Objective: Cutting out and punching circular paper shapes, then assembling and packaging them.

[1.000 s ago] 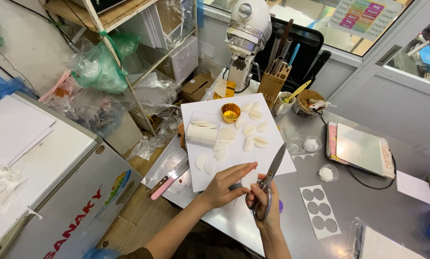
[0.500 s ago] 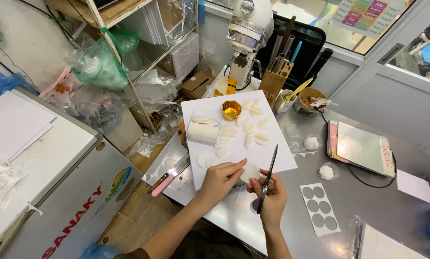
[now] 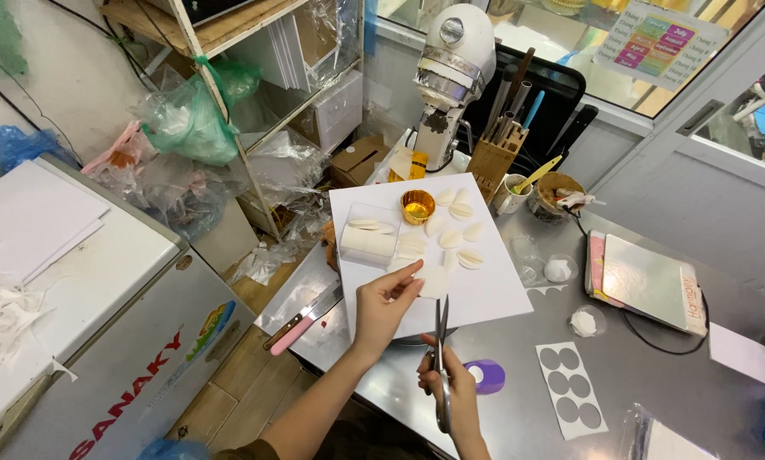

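Right hand (image 3: 455,383) clamped on the handles of a pair of scissors (image 3: 441,358), blades nearly together and pointing up toward the thin cream piece (image 3: 429,281) pinched in the closed fingers of the left hand (image 3: 382,302), just above the white board (image 3: 484,298) on the steel table (image 3: 672,366). Best done, by the look of it, with the piece held taut and turned into the blades, fingertips kept clear of the tips and each cut short. Clear box (image 3: 368,241) with a few cream ovals, gold foil cup (image 3: 417,207) with contents not discernible, white cup (image 3: 512,194) with a yellow-handled tool.
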